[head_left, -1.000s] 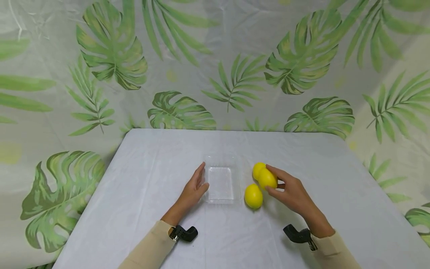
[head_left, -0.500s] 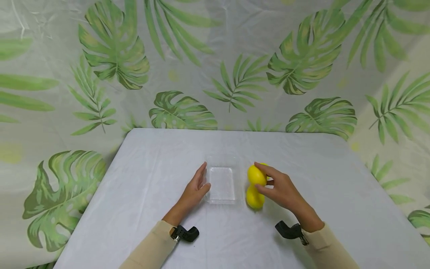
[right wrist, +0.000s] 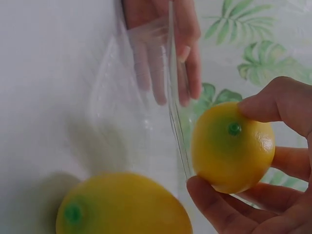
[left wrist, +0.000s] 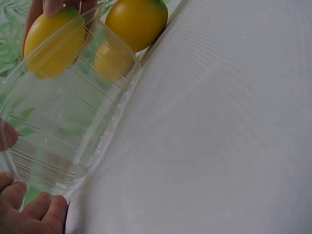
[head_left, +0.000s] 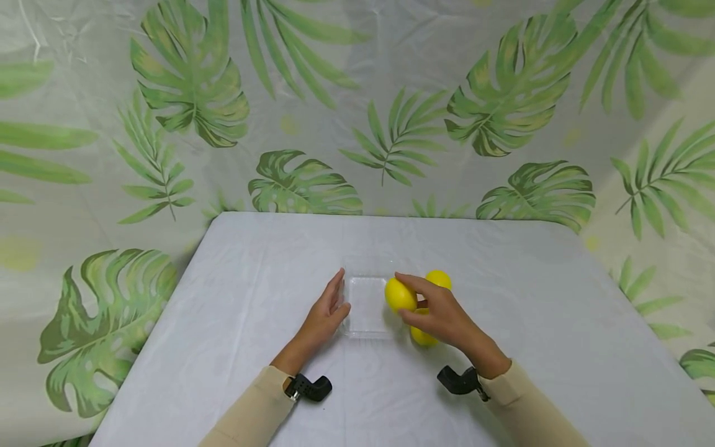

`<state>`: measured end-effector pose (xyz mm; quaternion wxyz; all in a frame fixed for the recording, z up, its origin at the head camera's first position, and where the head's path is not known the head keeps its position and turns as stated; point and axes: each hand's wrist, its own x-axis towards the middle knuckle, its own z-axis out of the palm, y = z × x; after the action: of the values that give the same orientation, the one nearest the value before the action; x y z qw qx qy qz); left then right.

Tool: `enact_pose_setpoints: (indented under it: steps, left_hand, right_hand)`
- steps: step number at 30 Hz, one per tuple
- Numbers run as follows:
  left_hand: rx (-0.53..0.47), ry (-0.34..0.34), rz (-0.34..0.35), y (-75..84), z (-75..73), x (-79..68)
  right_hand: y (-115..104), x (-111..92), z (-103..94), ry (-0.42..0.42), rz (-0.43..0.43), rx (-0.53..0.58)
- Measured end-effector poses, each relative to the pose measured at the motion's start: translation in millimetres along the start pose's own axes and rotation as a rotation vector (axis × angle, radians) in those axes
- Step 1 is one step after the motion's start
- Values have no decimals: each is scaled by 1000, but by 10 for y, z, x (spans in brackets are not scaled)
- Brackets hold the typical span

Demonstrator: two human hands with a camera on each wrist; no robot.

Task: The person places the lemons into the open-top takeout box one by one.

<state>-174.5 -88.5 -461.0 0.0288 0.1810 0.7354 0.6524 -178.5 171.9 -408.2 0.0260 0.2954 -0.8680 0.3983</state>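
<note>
Nearing the clear, rectangular plastic container [head_left: 365,307], a glossy yellow lemon with a green tip [head_left: 400,295] is pinched between the thumb and fingers of the right hand [head_left: 444,313], which spread only as wide as the fruit. Half a second ago this lemon was clear of the container's right side, in front of the other fruit; now, in the head view, it overlaps the container's right rim. The right wrist view puts it just beside the rim line, at rim height or above; whether it touches the plastic is hard to tell. For the work in hand, this seems to mean the sideways carry is well along, while the lemon is not yet released.

The left hand [head_left: 323,316] matches its earlier pose: its fingers lie fairly straight along the container's left side, with the thumb by the near-left corner, apparently steadying it rather than gripping.

Two more yellow lemons rest on the white cloth-covered surface [head_left: 279,279] to the container's right: the far lemon [head_left: 438,279], more exposed than half a second ago, and the near lemon [head_left: 424,336], now partly hidden by the right hand.
</note>
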Motion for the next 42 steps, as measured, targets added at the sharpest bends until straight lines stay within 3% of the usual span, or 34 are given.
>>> enact_pose_setpoints:
  steps: [7,11,19,29,42]
  left_hand:
    - [-12,45,24,-316,8,68]
    - [-5,61,27,-352,12,67]
    - [25,68,-17,-293,15,56]
    - [82,29,-6,52,-7,-28]
    - [140,35,39,51,-2,-33]
  right_hand:
    - [-40,81,74,11,-53,-40]
    - [-58,121,119,1,-62,-39]
    - [-87,191,262,-56,-83,-20]
    - [-92,262,433,-141,-104,-10]
    - [-111,285,558,-208,-75,-32]
